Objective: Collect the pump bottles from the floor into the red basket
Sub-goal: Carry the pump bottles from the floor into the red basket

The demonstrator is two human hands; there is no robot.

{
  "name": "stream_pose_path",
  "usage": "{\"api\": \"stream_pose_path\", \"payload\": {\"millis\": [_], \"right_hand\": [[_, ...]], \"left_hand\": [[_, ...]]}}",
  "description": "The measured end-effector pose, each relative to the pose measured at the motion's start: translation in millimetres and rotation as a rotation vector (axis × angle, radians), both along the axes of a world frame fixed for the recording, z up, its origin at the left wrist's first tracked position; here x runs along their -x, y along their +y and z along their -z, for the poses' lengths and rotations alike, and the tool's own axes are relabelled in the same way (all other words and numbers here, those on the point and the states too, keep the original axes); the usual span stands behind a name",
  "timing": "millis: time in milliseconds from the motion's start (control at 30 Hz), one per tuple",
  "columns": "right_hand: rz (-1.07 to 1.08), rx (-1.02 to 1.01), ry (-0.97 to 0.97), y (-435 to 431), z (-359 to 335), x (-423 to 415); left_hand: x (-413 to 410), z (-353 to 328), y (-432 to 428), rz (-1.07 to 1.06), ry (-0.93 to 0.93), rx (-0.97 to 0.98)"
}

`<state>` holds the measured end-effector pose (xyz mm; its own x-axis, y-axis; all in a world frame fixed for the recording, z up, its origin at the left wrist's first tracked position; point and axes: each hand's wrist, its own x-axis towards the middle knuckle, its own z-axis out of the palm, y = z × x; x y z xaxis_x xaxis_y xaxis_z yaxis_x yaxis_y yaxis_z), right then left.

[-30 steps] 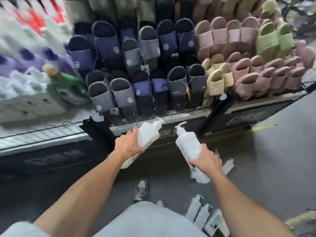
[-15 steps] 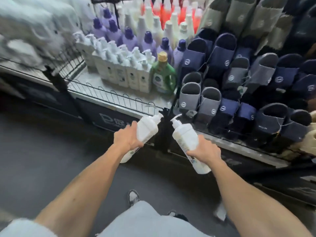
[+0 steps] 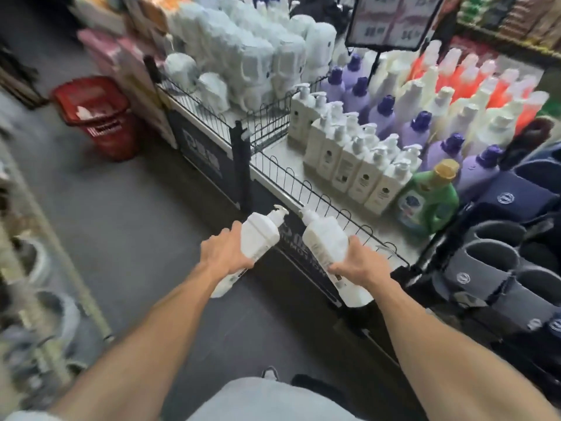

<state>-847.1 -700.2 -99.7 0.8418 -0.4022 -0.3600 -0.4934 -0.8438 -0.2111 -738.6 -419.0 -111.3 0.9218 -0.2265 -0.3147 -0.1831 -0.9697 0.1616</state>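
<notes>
My left hand [image 3: 226,250] grips a white pump bottle [image 3: 258,238] round its body, pump pointing up and away. My right hand [image 3: 356,264] grips a second white pump bottle [image 3: 326,244], tilted with its pump toward the first. Both bottles hang in front of me over the grey floor, beside the display shelf. The red basket [image 3: 94,117] stands on the floor far ahead on the left, with something white inside it.
A low wire-fenced display shelf [image 3: 273,165] runs along the right, holding rows of white pump bottles [image 3: 352,156], purple bottles, a green jug [image 3: 428,199] and slippers [image 3: 498,268]. Another rack [image 3: 36,268] lines the left. The grey aisle floor [image 3: 121,192] leads to the basket.
The view has swung left along the shelf, from the slippers to the bottles, and the red basket has come into sight. Both hands still hold their bottles.
</notes>
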Motion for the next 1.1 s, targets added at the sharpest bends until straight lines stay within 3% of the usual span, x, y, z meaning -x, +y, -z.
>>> {"api": "stream_pose_path", "payload": {"millis": [600, 867, 1100], "right_hand": [[-0.495, -0.013, 0.063, 152.9, 18.6, -307.3], [-0.59, 0.006, 0.045, 227.3, 25.4, -436.2], [-0.622, 0.058, 0.093, 295.9, 19.2, -497.9]], "left_hand": [[-169.6, 12.1, 169.7, -0.507, 0.032, -0.005], [-243.5, 23.5, 250.6, -0.627, 0.024, -0.032], [-294.1, 30.3, 323.2, -0.676, 0.055, -0.014]]}}
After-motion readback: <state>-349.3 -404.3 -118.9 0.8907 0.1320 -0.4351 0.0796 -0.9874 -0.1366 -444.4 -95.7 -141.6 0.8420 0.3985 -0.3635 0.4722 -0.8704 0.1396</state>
